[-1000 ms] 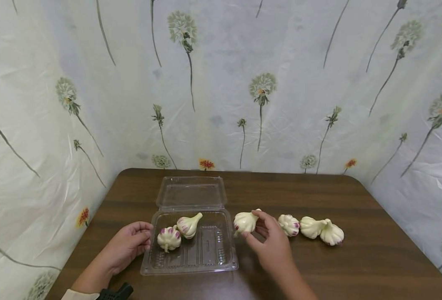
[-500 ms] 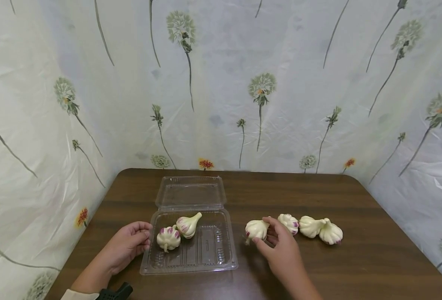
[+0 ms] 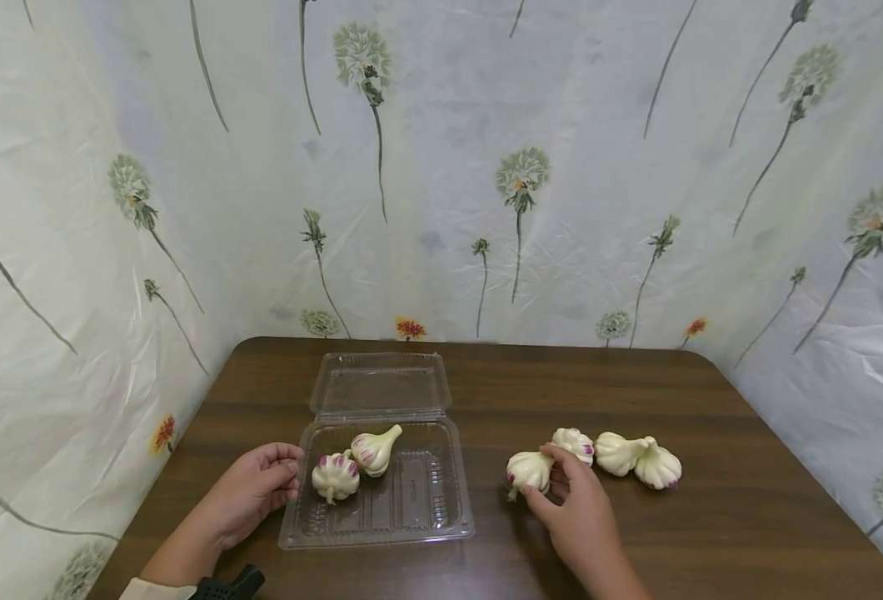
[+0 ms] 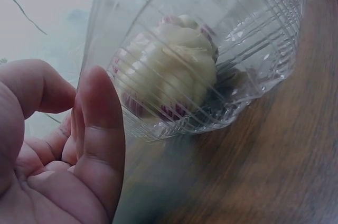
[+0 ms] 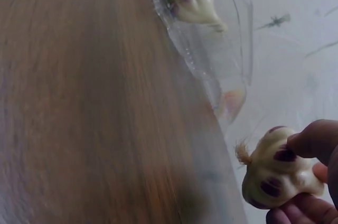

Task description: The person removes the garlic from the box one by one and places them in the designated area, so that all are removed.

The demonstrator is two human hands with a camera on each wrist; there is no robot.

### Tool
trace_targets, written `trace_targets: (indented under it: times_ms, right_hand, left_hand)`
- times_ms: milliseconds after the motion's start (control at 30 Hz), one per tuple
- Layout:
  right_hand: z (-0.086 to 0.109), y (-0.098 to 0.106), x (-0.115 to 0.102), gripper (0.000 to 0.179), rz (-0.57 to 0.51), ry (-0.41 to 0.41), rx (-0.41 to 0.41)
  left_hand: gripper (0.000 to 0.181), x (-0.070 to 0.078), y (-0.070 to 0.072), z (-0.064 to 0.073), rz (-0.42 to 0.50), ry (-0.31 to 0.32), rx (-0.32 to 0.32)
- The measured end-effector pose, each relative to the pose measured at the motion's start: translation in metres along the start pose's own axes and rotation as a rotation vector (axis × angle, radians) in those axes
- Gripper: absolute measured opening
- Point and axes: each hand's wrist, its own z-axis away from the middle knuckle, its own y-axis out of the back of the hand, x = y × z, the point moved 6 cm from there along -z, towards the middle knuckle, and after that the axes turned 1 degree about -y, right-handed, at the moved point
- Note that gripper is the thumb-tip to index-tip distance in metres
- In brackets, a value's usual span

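dark wood table, dandelion-print sheeting behind; left hand pinches box, right hand grips garlic.

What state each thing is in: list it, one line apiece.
Clear container, open
Lid, folded back
Two boxed garlic bulbs, whole, lying toward the container's left side
Three other garlic bulbs, whole, lying on the table
Sixth garlic bulb, held outside the container
Right hand, gripping the sixth garlic bulb
Left hand, pinching the clear container
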Motion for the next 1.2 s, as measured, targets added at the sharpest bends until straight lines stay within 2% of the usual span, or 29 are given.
trace_targets:
  times_ms: [333, 767, 1200]
  right_hand:
    - [0.000, 0.004, 0.012, 0.060, 0.025, -0.061, -0.023]
    - [-0.004, 0.013, 0.025, 0.056, 0.043, -0.080, -0.005]
    - [-0.003, 0.024, 0.028, 0.053, 0.079, -0.106, -0.014]
  left_hand:
    - [0.038, -0.003, 0.002, 0.000, -0.014, -0.002, 0.005]
    - [0.036, -0.001, 0.000, 0.001, -0.013, -0.010, 0.007]
    - [0.035, 0.000, -0.001, 0.001, -0.012, -0.011, 0.004]
